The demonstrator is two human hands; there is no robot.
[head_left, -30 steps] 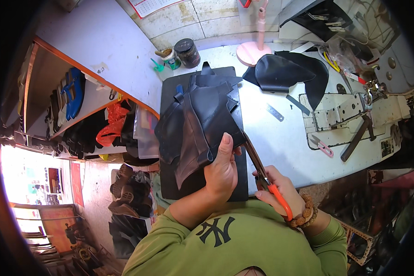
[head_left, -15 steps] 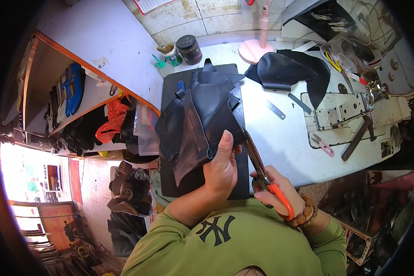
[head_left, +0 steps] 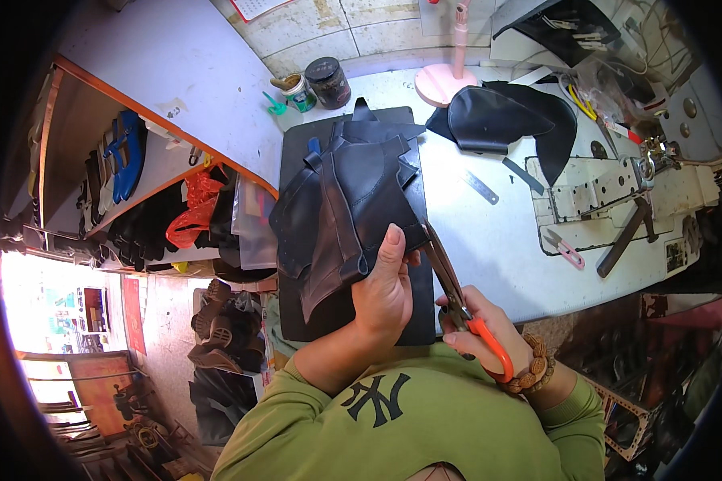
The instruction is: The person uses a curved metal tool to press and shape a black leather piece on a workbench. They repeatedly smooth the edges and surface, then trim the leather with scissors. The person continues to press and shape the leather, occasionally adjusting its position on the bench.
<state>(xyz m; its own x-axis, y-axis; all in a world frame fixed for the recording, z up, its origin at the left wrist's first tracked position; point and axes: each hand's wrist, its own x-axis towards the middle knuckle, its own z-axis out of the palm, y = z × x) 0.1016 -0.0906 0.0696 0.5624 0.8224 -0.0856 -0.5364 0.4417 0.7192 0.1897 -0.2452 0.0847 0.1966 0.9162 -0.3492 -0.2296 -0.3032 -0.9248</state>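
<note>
Head view: left hand (head_left: 385,293) fingers grip black leather (head_left: 345,208), right hand (head_left: 481,325) fingers grip scissors (head_left: 457,301); brush stands in tin (head_left: 298,90).

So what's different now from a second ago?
Almost nothing. The left hand still pins the black leather piece on the dark mat, and the right hand still holds the orange-handled scissors at its edge. Only the view shifted a bit.

wall: pale tiled wall (head_left: 353,28) on the far side | furniture: white worktable (head_left: 497,232) centre to right, orange-edged shelf unit (head_left: 96,160) at left stocked with shoes (head_left: 124,152) | floor: more dark shoes (head_left: 217,337) piled lower left | light: bright daylight from opening (head_left: 32,313) at near left
</note>
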